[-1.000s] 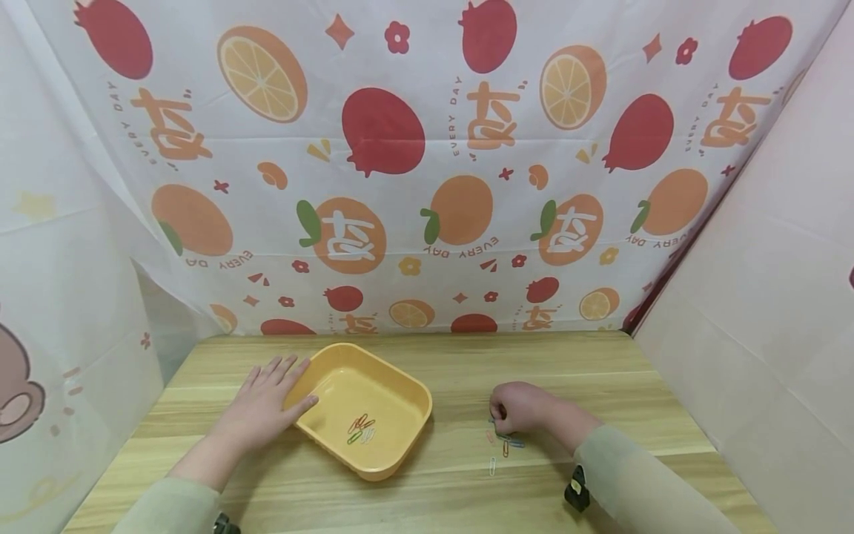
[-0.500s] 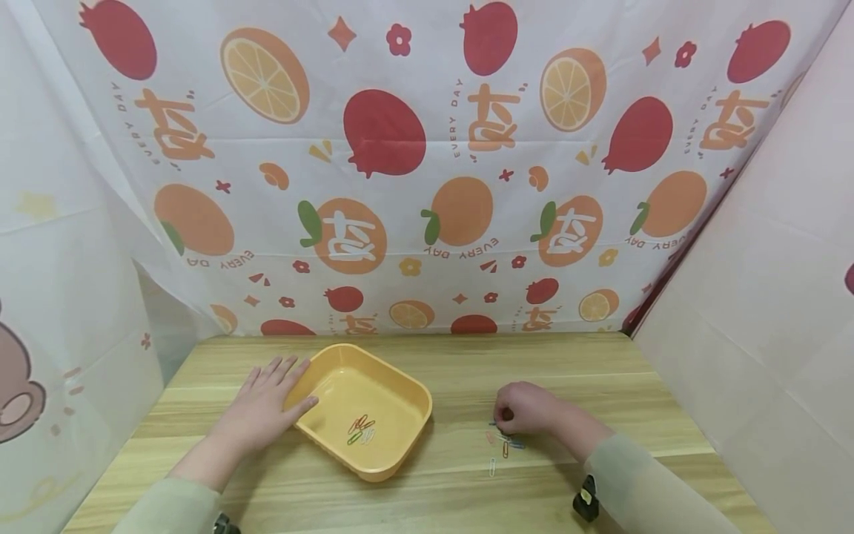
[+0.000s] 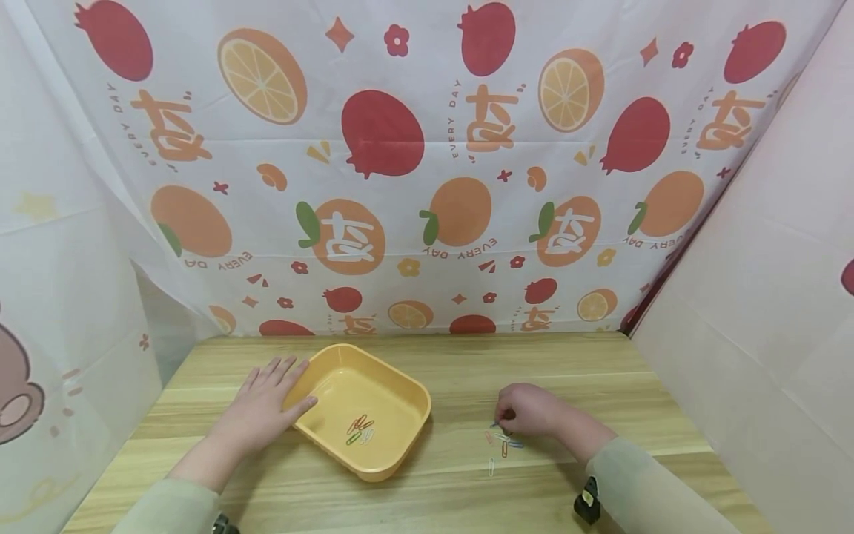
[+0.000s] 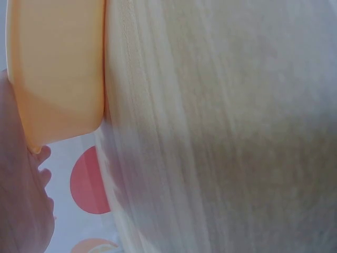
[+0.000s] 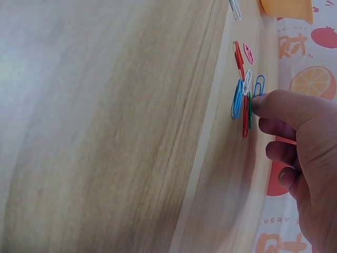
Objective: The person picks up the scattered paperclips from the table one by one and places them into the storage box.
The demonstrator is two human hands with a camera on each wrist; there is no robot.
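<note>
Resting on the left rim of a yellow tray (image 3: 394, 378), the left hand (image 3: 256, 411) has its fingers spread and fairly straight, the thumb over the edge. The left wrist view shows this hand (image 4: 23, 184) against the tray's outer wall (image 4: 60, 68). Red, green and white paper clips (image 3: 360, 429) lie inside the tray. The right hand (image 3: 527, 409) is low over a small group of clips on the table, thumb and forefinger pinching a blue paper clip (image 5: 259, 81). Beside those fingertips are red (image 5: 245, 118), green, white, pink and blue clips (image 5: 237, 100), partly overlapping.
A white paper clip (image 3: 491, 466) lies apart, nearer the front. The wooden table (image 3: 427, 504) meets a fruit-printed cloth (image 3: 414, 297) at the back, with pale cloths at both sides. Bands with small black devices are at both wrists.
My right hand has shifted slightly to the right, and more of the clips below it show. The left hand and the tray hold their place.
</note>
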